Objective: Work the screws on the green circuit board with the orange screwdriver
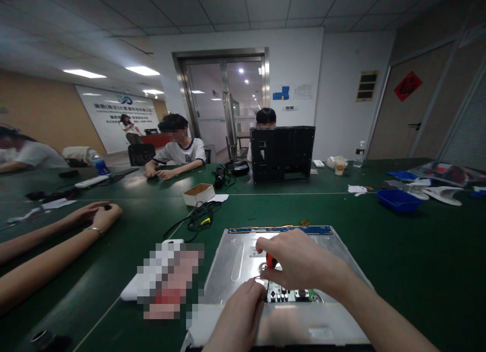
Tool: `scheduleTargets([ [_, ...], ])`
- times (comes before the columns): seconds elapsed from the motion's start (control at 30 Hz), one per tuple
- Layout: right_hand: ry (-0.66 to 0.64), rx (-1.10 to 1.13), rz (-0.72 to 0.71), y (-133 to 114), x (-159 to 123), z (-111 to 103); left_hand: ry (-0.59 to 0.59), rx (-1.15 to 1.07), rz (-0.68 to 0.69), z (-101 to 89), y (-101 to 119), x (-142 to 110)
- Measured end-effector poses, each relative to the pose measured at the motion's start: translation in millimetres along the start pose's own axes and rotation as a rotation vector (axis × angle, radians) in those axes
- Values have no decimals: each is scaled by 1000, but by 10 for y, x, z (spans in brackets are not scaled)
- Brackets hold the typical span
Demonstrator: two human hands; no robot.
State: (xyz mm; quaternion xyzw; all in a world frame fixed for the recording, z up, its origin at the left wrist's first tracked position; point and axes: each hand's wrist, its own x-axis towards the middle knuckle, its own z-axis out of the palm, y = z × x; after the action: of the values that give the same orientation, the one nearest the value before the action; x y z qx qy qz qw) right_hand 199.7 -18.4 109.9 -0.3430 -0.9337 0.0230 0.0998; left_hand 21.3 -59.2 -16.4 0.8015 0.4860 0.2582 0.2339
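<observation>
In front of me lies a flat silver metal display panel (235, 268) with a narrow blue circuit strip (281, 230) along its far edge. A green circuit board (283, 294) with several components sits on the metal. My right hand (304, 261) is closed around a red-handled screwdriver (271, 261), held upright over the board; its tip is hidden. Beside it my left hand (245, 306) rests at the board's left edge, fingers bent and pressed together near the screwdriver's lower end. What those fingers hold, if anything, is hidden.
Left of the panel lie a white object (131, 287) and black cables (199, 218) by a small open box (198, 194). A black monitor housing (283, 152) stands across the table. A blue tray (398, 200) is at right. Another person's hands (100, 215) are at left.
</observation>
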Motion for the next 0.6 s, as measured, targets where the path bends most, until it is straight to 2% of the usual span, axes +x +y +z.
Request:
scheduleTargets([
  [0.2, -2, -54, 39, -32, 27, 11, 0, 25, -13, 30, -34, 0],
  [0.6, -22, 22, -42, -28, -26, -24, 17, 12, 26, 2, -8, 0],
])
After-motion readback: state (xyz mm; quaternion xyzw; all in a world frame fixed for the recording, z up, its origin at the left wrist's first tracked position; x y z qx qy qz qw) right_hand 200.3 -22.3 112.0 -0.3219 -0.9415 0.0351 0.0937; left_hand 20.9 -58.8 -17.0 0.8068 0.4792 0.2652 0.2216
